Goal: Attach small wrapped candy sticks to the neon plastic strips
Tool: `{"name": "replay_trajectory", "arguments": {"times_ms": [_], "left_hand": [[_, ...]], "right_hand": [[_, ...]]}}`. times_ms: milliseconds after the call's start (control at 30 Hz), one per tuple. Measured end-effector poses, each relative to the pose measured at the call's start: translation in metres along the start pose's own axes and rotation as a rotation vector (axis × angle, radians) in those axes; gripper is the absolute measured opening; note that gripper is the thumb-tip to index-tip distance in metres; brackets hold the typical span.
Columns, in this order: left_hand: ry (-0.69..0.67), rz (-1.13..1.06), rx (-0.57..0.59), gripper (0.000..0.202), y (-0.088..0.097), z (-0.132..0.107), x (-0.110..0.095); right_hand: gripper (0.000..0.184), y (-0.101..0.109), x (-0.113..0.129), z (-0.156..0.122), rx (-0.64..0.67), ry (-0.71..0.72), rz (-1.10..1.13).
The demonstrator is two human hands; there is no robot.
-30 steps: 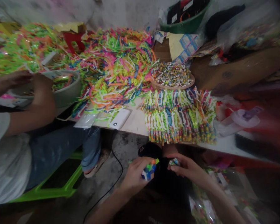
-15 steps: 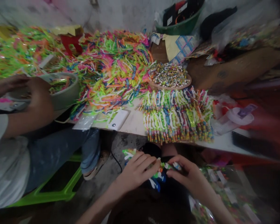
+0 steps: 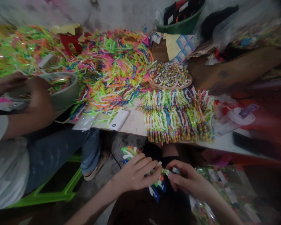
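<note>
My left hand (image 3: 134, 173) and my right hand (image 3: 188, 179) meet low in the middle, over my lap. Both pinch a small wrapped candy (image 3: 167, 171) with colourful plastic strips (image 3: 156, 187) hanging below it. More bright strips (image 3: 128, 152) stick out behind my left fingers. Just beyond, rows of finished wrapped candies (image 3: 179, 120) lie on the white table (image 3: 133, 122).
A big heap of neon strips (image 3: 110, 68) covers the table. A shallow tray of small candies (image 3: 170, 75) sits behind the rows. A white phone (image 3: 119, 120) lies near the edge. Another person (image 3: 21, 131) sits left on a green stool, hands at a bowl (image 3: 61, 90).
My hands came together from apart, the candy now pinched between them. The strip bundle has swung from my left palm to hang below and behind it.
</note>
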State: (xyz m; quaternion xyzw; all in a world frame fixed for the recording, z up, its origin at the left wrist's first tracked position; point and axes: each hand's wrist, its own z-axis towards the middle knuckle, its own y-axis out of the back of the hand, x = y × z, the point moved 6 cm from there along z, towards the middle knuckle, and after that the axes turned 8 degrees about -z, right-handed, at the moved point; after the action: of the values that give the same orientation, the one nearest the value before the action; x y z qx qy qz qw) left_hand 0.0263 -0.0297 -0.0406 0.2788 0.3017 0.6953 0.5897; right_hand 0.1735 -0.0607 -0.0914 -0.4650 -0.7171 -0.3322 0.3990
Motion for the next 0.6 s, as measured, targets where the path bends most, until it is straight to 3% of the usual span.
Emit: {"name": "replay_trajectory", "arguments": {"times_ms": [167, 433, 600], "left_hand": [[-0.067, -0.007, -0.008, 0.014, 0.002, -0.002, -0.004], [-0.093, -0.052, -0.045, 0.015, 0.004, -0.003, -0.006], [-0.070, -0.063, 0.108, 0.014, -0.008, -0.007, -0.002]], "right_hand": [[0.051, -0.014, -0.009, 0.000, 0.192, -0.062, 0.192], [0.035, -0.027, -0.025, -0.003, 0.132, -0.052, 0.455], [0.033, -0.026, -0.036, 0.004, 0.126, -0.074, 0.387]]}}
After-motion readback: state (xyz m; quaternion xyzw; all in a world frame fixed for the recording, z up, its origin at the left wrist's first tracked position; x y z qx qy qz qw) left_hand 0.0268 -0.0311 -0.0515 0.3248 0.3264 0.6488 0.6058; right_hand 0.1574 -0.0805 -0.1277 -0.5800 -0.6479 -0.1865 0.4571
